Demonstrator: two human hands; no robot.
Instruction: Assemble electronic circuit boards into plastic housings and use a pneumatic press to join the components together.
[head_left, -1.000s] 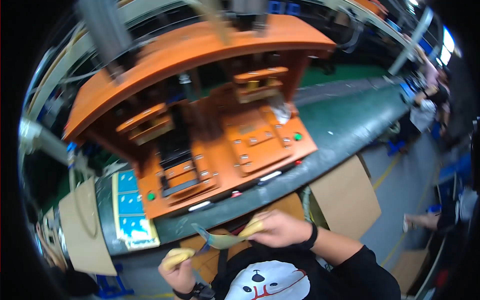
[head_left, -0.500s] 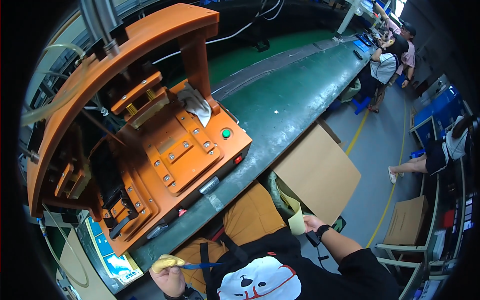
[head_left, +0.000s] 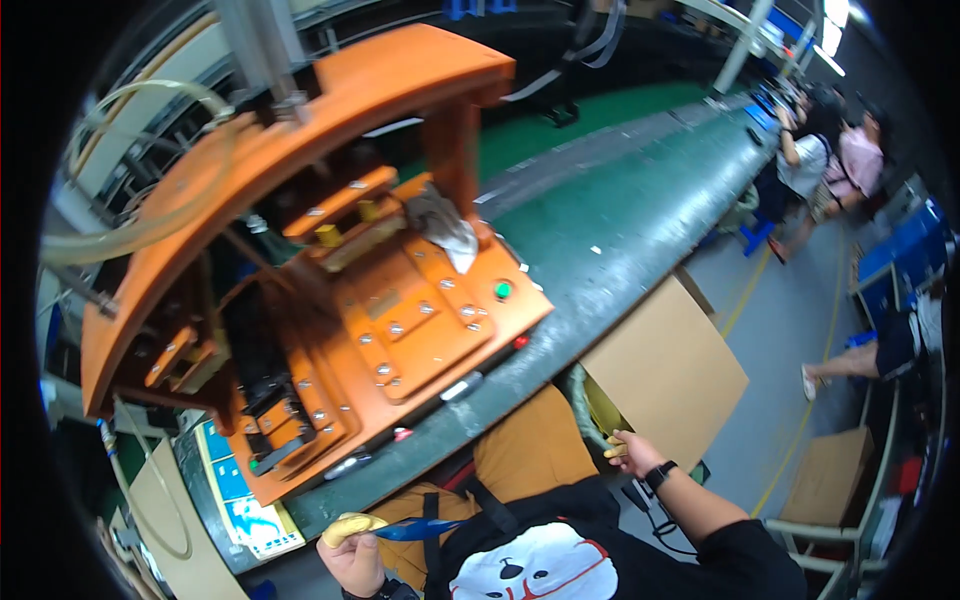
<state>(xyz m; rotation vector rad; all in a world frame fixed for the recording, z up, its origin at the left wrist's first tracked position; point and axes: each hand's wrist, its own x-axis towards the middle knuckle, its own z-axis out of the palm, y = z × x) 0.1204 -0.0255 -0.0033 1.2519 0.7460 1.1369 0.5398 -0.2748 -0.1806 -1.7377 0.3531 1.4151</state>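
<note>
Film (head_left: 418, 528), blue and narrow, juts from the left grip (head_left: 352, 560), whose yellow-covered fingers are clamped on its left end and hide it. It hangs just off the front edge of the green tabletop (head_left: 600, 265); its right tip blurs against the dark shirt (head_left: 560, 530). The right grip (head_left: 637, 456) is beside a cardboard sheet (head_left: 675, 365) near that same edge; its fingers are too small and blurred to tell whether they hold anything. A yellowish patch (head_left: 603, 410) shows only partly beside the cardboard. An orange press (head_left: 410, 350) stands along the front edge, its left fixture deep in shadow.
</note>
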